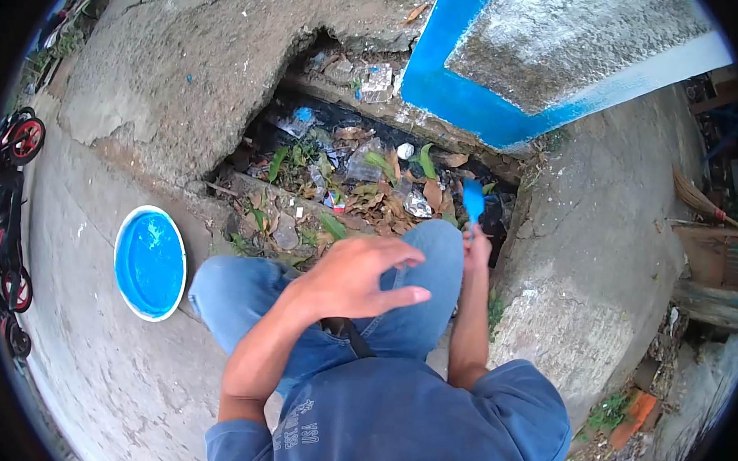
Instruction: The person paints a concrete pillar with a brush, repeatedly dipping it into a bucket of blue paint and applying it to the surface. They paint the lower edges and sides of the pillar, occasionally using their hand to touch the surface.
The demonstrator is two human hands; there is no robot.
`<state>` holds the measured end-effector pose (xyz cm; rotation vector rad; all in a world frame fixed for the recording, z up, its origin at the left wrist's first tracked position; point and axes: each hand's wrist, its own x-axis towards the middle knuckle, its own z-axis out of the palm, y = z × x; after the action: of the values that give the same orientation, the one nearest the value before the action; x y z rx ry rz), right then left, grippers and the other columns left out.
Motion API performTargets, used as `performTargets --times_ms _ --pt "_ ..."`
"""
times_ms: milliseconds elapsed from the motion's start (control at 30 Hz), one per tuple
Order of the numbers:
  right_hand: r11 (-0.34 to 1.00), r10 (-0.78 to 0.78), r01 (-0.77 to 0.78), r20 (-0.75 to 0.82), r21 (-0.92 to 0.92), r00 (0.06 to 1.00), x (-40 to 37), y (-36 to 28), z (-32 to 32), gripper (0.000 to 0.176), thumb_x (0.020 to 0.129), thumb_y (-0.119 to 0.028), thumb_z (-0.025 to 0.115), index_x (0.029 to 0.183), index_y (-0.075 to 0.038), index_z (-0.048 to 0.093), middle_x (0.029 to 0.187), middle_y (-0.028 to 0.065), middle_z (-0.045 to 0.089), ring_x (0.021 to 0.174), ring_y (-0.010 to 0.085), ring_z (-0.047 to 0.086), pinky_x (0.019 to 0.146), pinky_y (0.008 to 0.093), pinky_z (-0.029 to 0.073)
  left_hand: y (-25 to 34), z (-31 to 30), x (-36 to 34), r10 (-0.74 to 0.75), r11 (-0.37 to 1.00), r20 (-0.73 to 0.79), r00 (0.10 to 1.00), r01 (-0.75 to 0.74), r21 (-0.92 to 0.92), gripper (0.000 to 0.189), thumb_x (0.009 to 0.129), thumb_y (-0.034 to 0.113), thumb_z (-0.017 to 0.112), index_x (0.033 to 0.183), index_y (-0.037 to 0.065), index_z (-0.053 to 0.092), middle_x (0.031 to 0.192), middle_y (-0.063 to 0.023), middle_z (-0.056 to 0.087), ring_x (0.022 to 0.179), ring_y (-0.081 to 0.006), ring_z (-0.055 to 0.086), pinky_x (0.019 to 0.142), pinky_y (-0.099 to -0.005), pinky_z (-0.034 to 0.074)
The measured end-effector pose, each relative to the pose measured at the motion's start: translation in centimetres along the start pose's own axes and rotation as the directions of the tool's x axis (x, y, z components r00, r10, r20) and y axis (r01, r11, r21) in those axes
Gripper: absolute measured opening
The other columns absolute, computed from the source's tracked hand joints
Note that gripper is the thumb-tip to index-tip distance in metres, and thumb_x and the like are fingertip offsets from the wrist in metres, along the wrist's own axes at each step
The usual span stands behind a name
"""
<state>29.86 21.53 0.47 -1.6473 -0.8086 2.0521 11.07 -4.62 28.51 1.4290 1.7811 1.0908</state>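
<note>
One brush (473, 204) is sitting in the right hand (477, 250), clamped fingers likely aiding control; the left hand (357, 273) is hovering, fingers apart.

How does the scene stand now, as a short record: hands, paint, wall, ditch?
Left hand: open, empty
Right hand: holding a blue brush
Paint: blue, in a round tub beside the left knee
Wall: blue border around a rough grey patch
Ditch: leaves and litter inside
</note>
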Motion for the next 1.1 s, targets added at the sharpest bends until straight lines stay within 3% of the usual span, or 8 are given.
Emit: performTargets --times_ms 67,133,267,500,667,867,1000,1100 --pt "0.98 -0.026 0.003 -0.114 -0.198 0.993 -2.5 2.4 1.6 0.023 0.095 -0.027 0.049 0.096 -0.004 0.056 0.068 -0.0019 0.052 0.045 0.0046 0.038 0.037 0.0196 0.026 -0.7 -0.8 -0.7 -0.103 0.994 -0.022 0.994 0.102 -0.044 0.043 0.075 0.032 0.073 0.102 0.001 0.062 0.093 -0.0134 0.066 0.087 -0.0258 0.065 0.076 -0.0352 0.051" --pt "0.987 -0.094 0.099 0.045 -0.126 0.995 -3.0 3.5 2.9 0.019 0.095 -0.025 0.049 0.095 -0.007 0.055 0.069 -0.0017 0.052 0.047 0.0046 0.04 0.039 0.019 0.027 -0.8 -1.7 -0.8 -0.124 0.99 -0.028 0.992 0.122 -0.07 0.043 0.075 0.032 0.073 0.102 0.0 0.062 0.093 -0.0133 0.066 0.087 -0.0258 0.065 0.077 -0.0351 0.051" --pt "0.904 -0.298 0.347 0.215 -0.25 0.93 -7.9 -2.5 7.5 0.014 0.094 -0.024 0.051 0.096 -0.011 0.053 0.07 -0.0023 0.051 0.048 0.0044 0.04 0.04 0.0184 0.028 0.5 -2.8 0.4 0.012 0.999 0.009 1.0 -0.012 -0.039 0.043 0.078 0.037 0.07 0.101 0.001 0.063 0.092 -0.0139 0.067 0.086 -0.0257 0.066 0.074 -0.0345 0.051" --pt "0.648 -0.49 0.694 0.525 -0.314 0.696 -17.9 -7.0 20.0 0.018 0.092 -0.016 0.057 0.099 0.0 0.061 0.065 -0.002 0.053 0.048 0.002 0.04 0.042 0.0186 0.027 -0.9 -5.7 -2.1 0.241 0.874 0.213 0.947 -0.116 -0.473 0.036 0.078 0.039 0.07 0.089 0.005 0.07 0.079 -0.0064 0.069 0.072 -0.0156 0.067 0.065 -0.0264 0.05" --pt "0.429 -0.36 0.829 0.774 -0.358 0.521 -24.4 1.0 31.1 0.018 0.088 -0.014 0.062 0.093 0.002 0.066 0.066 0.0005 0.06 0.048 0.0022 0.042 0.043 0.0196 0.03 -2.4 -8.6 -10.3 0.326 0.794 0.024 0.945 -0.26 -0.549 0.035 0.076 0.039 0.072 0.085 0.005 0.071 0.076 -0.0047 0.069 0.069 -0.0127 0.065 0.062 -0.0252 0.05" --pt "0.142 0.062 0.943 0.954 -0.3 0.294 -30.0 16.5 43.7 0.017 0.081 -0.015 0.066 0.085 0.002 0.068 0.063 0.0028 0.065 0.047 0.0058 0.054 0.046 0.0225 0.042 -1.8 -12.1 -16.1 0.259 0.66 -0.496 0.829 -0.527 -0.535 0.036 0.073 0.04 0.074 0.075 0.004 0.069 0.068 -0.0046 0.068 0.062 -0.0144 0.065 0.058 -0.0266 0.05" --pt "0.065 0.166 0.979 0.969 -0.196 0.183 -32.6 26.8 47.9 0.021 0.077 -0.02 0.069 0.083 0.0 0.069 0.061 0.0054 0.066 0.047 0.01 0.059 0.048 0.0256 0.046 -1.2 -13.4 -19.4 0.234 0.679 -0.549 0.802 -0.539 -0.499 0.039 0.069 0.042 0.075 0.07 0.003 0.068 0.065 -0.0057 0.067 0.061 -0.0174 0.066 0.058 -0.0278 0.05" --pt "-0.011 0.174 0.998 0.983 -0.064 0.065 -33.2 32.6 49.1 0.03 0.072 -0.03 0.072 0.082 -0.002 0.069 0.062 0.0137 0.063 0.058 0.0258 0.064 0.057 0.034 0.049 -1.2 -13.7 -20.6 0.231 0.701 -0.558 0.797 -0.534 -0.473 0.039 0.068 0.041 0.075 0.068 0.003 0.067 0.064 -0.0065 0.067 0.061 -0.0182 0.066 0.058 -0.0288 0.051"
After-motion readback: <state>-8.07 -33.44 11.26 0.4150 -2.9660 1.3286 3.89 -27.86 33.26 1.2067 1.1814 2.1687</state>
